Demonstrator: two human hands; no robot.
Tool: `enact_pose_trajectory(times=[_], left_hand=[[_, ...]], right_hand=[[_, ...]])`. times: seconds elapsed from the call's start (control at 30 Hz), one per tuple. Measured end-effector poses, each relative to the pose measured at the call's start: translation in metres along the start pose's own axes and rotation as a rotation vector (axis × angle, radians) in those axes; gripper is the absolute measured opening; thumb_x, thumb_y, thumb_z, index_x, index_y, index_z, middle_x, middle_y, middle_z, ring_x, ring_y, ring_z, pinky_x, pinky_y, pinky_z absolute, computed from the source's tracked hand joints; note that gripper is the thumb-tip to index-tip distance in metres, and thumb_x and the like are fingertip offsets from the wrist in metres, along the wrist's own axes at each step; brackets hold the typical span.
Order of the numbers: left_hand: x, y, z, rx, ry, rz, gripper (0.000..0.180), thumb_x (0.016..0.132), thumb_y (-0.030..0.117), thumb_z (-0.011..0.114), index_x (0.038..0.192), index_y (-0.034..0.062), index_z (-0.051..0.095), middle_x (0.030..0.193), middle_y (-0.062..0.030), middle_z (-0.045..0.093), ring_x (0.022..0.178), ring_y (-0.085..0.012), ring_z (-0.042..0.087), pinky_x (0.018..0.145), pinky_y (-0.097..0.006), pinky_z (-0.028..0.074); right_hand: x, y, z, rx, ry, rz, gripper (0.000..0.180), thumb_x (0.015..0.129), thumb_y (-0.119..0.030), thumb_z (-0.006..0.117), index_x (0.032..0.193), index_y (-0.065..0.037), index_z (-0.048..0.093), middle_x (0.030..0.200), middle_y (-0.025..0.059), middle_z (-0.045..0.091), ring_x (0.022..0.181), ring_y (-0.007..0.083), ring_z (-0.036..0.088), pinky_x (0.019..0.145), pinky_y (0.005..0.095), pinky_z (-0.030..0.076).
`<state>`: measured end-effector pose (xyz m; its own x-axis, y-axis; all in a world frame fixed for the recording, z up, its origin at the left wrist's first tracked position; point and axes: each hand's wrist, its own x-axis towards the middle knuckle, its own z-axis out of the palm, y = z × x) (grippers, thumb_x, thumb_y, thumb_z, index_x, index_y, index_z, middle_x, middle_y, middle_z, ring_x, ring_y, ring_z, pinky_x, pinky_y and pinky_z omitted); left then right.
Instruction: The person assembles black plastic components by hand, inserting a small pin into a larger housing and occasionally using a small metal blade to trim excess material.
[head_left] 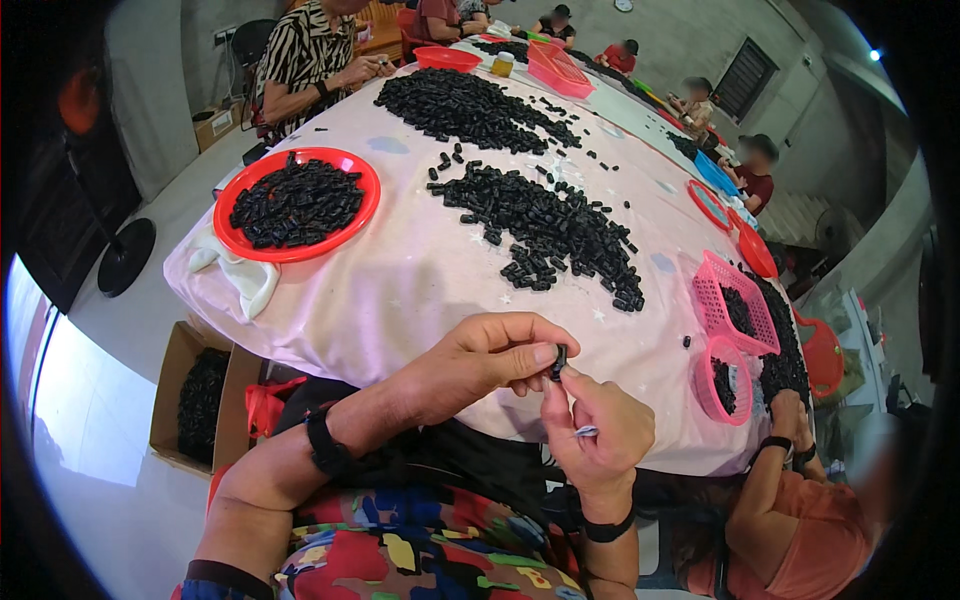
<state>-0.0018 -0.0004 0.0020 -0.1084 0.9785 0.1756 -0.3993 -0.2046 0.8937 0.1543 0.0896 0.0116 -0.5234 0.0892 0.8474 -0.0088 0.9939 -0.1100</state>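
Note:
Above the near edge of the table, my left hand pinches a small black cylindrical piece between thumb and fingers. The thumb and fingers of my right hand close on the lower end of this piece, so both hands meet on it. A small whitish-blue tip shows among the right hand's fingers; its kind cannot be made out. Just beyond my hands lies a loose pile of similar black pieces. Further left, a red round tray holds many more.
A bigger black heap lies farther back. On the right stand a pink basket and a pink bowl, beside a co-worker's hands. A cardboard box with black pieces sits on the floor at left. Other people sit round the table.

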Motion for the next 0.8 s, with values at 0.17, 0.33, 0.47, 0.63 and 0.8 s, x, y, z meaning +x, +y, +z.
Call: enact_pose_trajectory(times=[0.17, 0.33, 0.47, 0.63, 0.8], left_hand=[[-0.001, -0.002, 0.000, -0.059, -0.021, -0.022, 0.025, 0.096, 0.021, 0.054, 0.115, 0.0054, 0.060, 0.089, 0.0035, 0.059, 0.077, -0.0032, 0.050, 0.068, -0.019, 0.041], [-0.002, 0.002, -0.002, -0.116, -0.058, -0.052, 0.023, 0.097, 0.014, 0.050, 0.115, 0.0017, 0.059, 0.096, -0.0025, 0.060, 0.084, -0.0068, 0.054, 0.075, -0.022, 0.043], [-0.001, 0.000, 0.001, -0.020, -0.093, -0.019, 0.024, 0.097, 0.020, 0.053, 0.114, 0.0049, 0.061, 0.096, 0.0025, 0.061, 0.081, -0.0025, 0.050, 0.072, -0.019, 0.041], [-0.002, 0.003, 0.003, 0.050, -0.087, -0.009, 0.024, 0.096, 0.016, 0.051, 0.114, 0.0035, 0.060, 0.099, 0.0004, 0.061, 0.086, -0.0041, 0.052, 0.076, -0.020, 0.042], [-0.001, 0.000, 0.001, 0.087, -0.081, -0.046, 0.022, 0.095, 0.015, 0.053, 0.112, 0.0027, 0.060, 0.093, 0.0015, 0.060, 0.072, -0.0038, 0.047, 0.065, -0.020, 0.040]], right_hand=[[0.001, -0.009, -0.002, 0.086, 0.013, 0.249, 0.021, 0.073, -0.009, 0.078, 0.083, -0.004, 0.060, 0.052, -0.0004, 0.048, 0.043, 0.0072, 0.043, 0.042, 0.0221, 0.033], [0.003, -0.007, -0.008, 0.181, -0.125, 0.496, 0.034, 0.071, -0.024, 0.083, 0.080, -0.004, 0.057, 0.061, 0.0065, 0.059, 0.048, 0.0159, 0.057, 0.044, 0.0262, 0.043], [0.007, -0.007, -0.007, 0.152, -0.210, 0.531, 0.043, 0.071, -0.036, 0.082, 0.078, -0.003, 0.055, 0.062, 0.0080, 0.060, 0.049, 0.0161, 0.058, 0.045, 0.0262, 0.044], [0.006, -0.005, -0.009, 0.165, -0.240, 0.589, 0.049, 0.069, -0.041, 0.082, 0.084, -0.003, 0.054, 0.063, 0.0082, 0.059, 0.050, 0.0191, 0.057, 0.046, 0.0282, 0.044], [0.009, -0.003, -0.009, 0.149, -0.192, 0.562, 0.047, 0.088, -0.039, 0.054, 0.113, 0.001, 0.053, 0.085, 0.0187, 0.060, 0.067, 0.0289, 0.061, 0.060, 0.0363, 0.048]])
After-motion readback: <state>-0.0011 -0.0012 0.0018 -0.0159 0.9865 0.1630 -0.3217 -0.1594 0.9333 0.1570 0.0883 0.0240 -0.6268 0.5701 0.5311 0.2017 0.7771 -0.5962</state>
